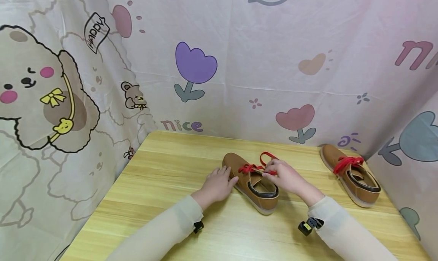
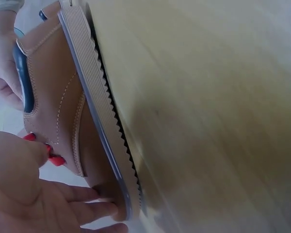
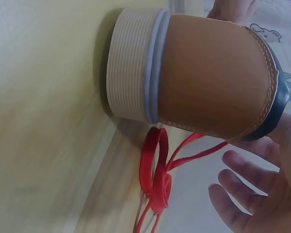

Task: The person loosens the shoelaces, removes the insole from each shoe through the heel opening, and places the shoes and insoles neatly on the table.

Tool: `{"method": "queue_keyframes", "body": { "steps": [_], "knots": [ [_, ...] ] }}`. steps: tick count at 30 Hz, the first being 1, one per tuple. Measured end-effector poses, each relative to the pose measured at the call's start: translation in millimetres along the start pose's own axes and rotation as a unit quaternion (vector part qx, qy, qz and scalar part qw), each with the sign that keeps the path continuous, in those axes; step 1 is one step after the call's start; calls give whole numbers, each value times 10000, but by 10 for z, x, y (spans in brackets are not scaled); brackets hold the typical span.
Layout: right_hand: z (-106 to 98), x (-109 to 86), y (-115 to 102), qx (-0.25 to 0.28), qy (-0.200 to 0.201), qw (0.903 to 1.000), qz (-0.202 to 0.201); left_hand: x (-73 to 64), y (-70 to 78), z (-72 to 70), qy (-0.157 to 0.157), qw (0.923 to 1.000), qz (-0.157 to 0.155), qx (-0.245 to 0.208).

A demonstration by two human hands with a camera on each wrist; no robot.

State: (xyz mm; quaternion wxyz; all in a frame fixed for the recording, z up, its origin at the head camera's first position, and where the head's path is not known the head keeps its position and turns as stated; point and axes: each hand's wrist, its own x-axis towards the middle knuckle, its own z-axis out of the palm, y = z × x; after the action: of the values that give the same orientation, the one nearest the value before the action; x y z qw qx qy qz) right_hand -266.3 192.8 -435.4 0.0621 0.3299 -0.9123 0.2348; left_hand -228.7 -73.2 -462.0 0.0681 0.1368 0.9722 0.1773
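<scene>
Bear-print cloth [image 1: 72, 101]: hangs in creases at far left.
Wooden table [image 1: 154, 177]: spreads pale yellow under both shoes.
Left hand [image 1: 217, 185]: rests against the toe end of the nearer shoe, with fingers extended and relaxed, grasping nothing.
Nearer shoe [image 1: 246, 185]: stands sole-down on the table between both hands, tan, pointed away and leftward.
Red lace [image 1: 249, 168]: crosses the nearer shoe's front, then trails in a loose loop beyond its right side.
Right hand [image 1: 287, 179]: reaches over the opening, with thumb and forefinger at the tongue [image 1: 256, 178] and the other fingers loosely spread; cannot tell whether pinching or only touching.
Second shoe [image 1: 354, 188]: sits upright near the table's right edge, well apart from both hands, also red-laced.
Right cloth [image 1: 403, 177]: hangs just past that edge, flower-printed.
</scene>
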Motion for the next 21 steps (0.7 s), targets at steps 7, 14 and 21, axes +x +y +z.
{"method": "queue_keyframes", "body": {
  "steps": [7,14,21],
  "knots": [
    [33,-15,-75,-94,-48,9999,-24,101,-80,-9,-4,9993,309,-219],
    [85,-43,-151,-258,167,9995,-43,218,-169,-25,-113,9976,578,-375],
    [135,-43,-245,-405,379,9984,-64,369,-277,-47,-233,9944,803,-647]
  ]
}}
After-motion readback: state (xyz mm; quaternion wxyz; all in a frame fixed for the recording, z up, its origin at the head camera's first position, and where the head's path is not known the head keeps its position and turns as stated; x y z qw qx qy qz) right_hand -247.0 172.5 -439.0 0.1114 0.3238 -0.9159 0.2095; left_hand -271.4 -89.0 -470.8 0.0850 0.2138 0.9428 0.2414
